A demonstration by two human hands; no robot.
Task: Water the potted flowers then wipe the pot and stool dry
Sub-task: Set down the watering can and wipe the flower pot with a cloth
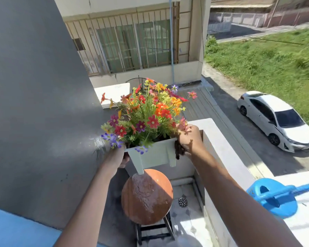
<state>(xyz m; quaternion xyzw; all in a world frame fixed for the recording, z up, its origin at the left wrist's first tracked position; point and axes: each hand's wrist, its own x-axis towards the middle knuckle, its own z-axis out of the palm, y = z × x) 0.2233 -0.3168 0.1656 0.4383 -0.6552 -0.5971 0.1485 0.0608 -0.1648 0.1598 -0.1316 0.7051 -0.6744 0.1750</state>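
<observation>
Both hands grip the white rectangular plastic pot point(154, 155) of colourful flowers point(146, 113) by its ends, left hand point(122, 157) and right hand point(190, 139) closed around the rim. The pot hangs above the wet round brown wooden stool point(147, 196), beside the pale balcony wall point(219, 138) bearing a blue plastic watering can point(275, 198).

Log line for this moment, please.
both hands: left hand, right hand grip flower pot | pot: lifted above wet stool

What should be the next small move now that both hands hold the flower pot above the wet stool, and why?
Probably set the flower pot aside, perhaps on the ledge to its right. The left hand and right hand both grip it in the air, and water shines on the round stool seat beneath. A dark cloth seems pinched in the right hand, but neither hand is free to wipe.
</observation>
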